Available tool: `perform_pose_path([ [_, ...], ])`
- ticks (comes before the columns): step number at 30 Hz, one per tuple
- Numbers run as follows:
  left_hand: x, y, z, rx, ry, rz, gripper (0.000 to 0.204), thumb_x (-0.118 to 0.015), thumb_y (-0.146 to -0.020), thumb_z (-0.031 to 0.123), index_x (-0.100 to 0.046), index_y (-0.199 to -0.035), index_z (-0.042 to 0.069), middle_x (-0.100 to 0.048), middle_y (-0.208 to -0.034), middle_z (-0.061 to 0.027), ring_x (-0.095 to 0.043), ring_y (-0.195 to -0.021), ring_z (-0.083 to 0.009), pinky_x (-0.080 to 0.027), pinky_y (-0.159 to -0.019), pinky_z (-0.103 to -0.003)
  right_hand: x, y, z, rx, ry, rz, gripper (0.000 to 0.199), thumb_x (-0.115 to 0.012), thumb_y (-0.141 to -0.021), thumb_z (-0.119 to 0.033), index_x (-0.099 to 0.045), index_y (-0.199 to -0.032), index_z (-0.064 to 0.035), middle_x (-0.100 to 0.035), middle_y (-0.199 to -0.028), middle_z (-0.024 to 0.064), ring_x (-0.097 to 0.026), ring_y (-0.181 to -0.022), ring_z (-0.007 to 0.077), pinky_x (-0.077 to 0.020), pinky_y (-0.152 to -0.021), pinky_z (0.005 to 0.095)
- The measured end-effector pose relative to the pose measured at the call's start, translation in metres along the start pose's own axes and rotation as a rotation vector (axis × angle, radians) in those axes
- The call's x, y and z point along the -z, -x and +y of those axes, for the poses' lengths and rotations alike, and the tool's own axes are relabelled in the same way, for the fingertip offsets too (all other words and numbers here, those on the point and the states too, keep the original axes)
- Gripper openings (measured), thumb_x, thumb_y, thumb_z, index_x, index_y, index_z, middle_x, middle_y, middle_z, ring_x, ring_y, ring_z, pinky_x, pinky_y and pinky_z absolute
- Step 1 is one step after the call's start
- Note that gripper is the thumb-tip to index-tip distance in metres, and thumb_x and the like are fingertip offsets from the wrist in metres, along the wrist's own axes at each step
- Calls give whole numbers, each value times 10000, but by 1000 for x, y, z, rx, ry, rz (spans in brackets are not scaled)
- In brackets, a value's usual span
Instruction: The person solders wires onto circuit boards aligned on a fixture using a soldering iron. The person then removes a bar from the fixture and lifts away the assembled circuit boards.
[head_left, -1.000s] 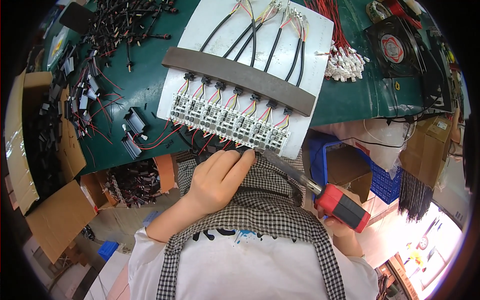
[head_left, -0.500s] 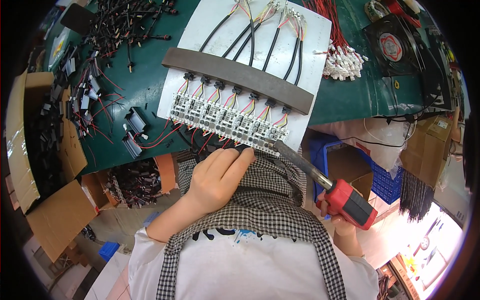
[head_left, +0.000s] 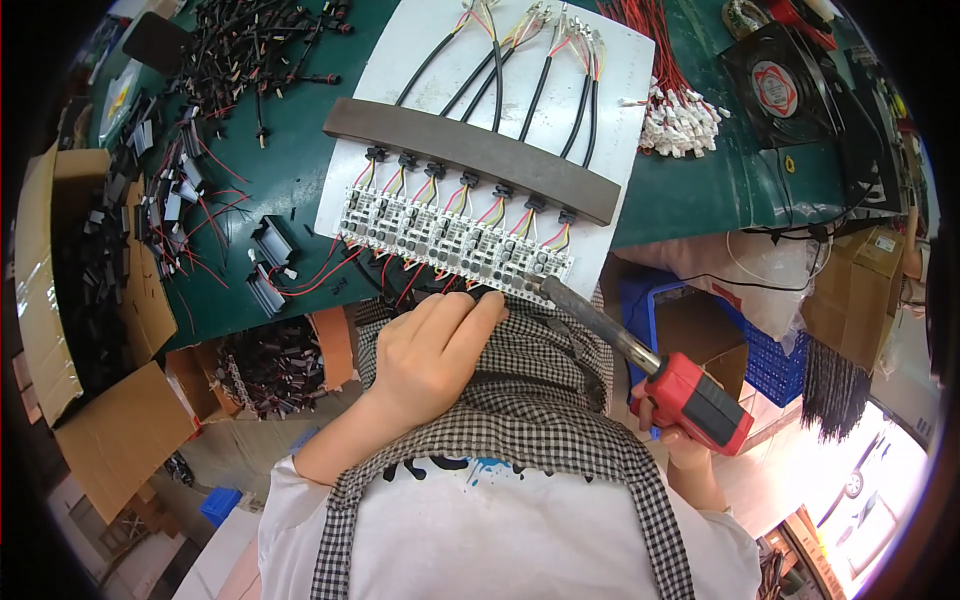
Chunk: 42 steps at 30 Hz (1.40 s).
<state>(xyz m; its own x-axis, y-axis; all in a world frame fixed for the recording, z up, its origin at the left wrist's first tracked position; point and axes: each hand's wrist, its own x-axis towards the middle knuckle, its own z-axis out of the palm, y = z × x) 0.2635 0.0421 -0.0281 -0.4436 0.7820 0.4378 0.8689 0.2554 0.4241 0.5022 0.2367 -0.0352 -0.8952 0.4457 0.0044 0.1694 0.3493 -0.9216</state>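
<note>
Right hand (head_left: 684, 447) grips soldering iron (head_left: 702, 402), tip at circuit boards (head_left: 450, 240); left hand (head_left: 425, 352) apart, beside boards, grip unclear.

A dark green surface (head_left: 705, 195) carries a heap of black connectors (head_left: 245, 50) at the far left. On the right, red wires ending in white plugs (head_left: 682, 122) lie bundled, with a square black fan (head_left: 778, 90) near them and a roll of tape (head_left: 743, 20) just beyond. An open cardboard box (head_left: 130, 425) stands at the left. Lower right, a blue basket (head_left: 776, 350) sits beside a brown carton (head_left: 850, 290), black cords (head_left: 838, 390) hanging below it.
</note>
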Motion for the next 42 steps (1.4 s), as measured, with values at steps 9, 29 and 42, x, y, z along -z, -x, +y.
perform_pose_path([
  [9, 3, 0, 0, -25, -14, 7, 333, -665, -636, -4, -659, -967, -41, -571, -844, -108, -570, -661, -205, -466, -533, -279, -1, 1, -1, -6, 15, 13, 258, -728, -674, -71, -678, -921, -17, -685, -934, 140, -689, -737, 241, -543, -662, 284],
  [29, -5, 6, 1, -116, -95, 14, 379, -623, -628, 24, -652, -998, -53, -548, -805, -88, -566, -634, -168, -489, -521, -249, 9, 6, 12, -22, -305, -67, 641, -802, -721, -313, -579, -1136, 122, -693, -884, 144, -691, -726, 207, -541, -672, 268],
  [42, -4, 3, 4, -63, -72, 14, 243, -699, -714, -55, -658, -954, -50, -580, -738, -87, -573, -583, -197, -474, -499, -282, 7, -8, 12, 101, -181, -144, 681, -823, -669, -326, -588, -1139, 107, -690, -957, 185, -701, -813, 260, -542, -717, 290],
])
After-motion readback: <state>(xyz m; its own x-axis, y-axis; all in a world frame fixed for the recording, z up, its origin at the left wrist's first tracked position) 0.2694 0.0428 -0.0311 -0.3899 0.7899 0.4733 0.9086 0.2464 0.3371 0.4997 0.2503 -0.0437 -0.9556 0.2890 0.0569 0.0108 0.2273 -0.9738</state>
